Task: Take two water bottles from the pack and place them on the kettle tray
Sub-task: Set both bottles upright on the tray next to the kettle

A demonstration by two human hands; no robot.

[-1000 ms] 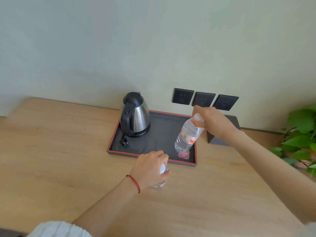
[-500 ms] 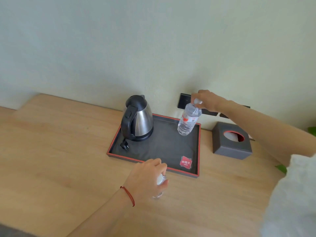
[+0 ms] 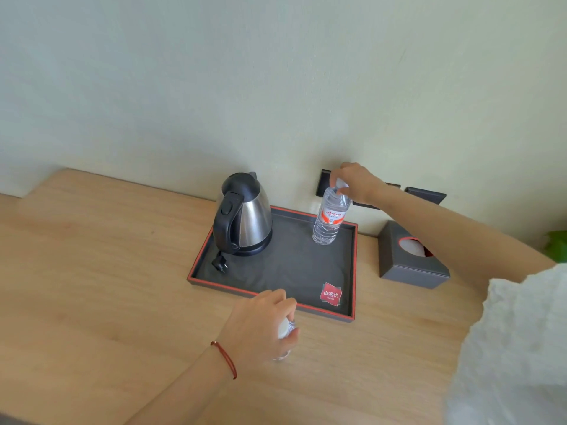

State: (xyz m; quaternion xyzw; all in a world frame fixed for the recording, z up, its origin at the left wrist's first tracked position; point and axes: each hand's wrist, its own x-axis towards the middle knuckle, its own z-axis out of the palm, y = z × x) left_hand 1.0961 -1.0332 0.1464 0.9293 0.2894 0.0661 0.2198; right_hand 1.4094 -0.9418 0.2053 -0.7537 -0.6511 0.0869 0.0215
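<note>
Pale green-grey wall [image 3: 214, 87], plain. Light wood-grain table [image 3: 92, 286]. Tray [image 3: 276, 300] is dark grey inside with a thin red edge and a red patch [image 3: 330, 294] bearing white characters. Kettle [image 3: 245, 216]: brushed silver body, black lid, handle and base. Clear bottle [image 3: 329, 219] with white cap, red-and-white label. Dark grey tissue box [image 3: 408, 271], red-rimmed opening. Black sockets [image 3: 425, 194]. Red string [image 3: 225, 358] on the left wrist. White textured sleeve [image 3: 515, 348]. Green leaf [image 3: 557, 245].

Light wooden tabletop [image 3: 92, 286], pale green wall [image 3: 214, 87], dark grey tissue box [image 3: 408, 268] with red-rimmed opening, black wall sockets [image 3: 426, 194], green plant leaf [image 3: 557, 245] at the right edge
</note>
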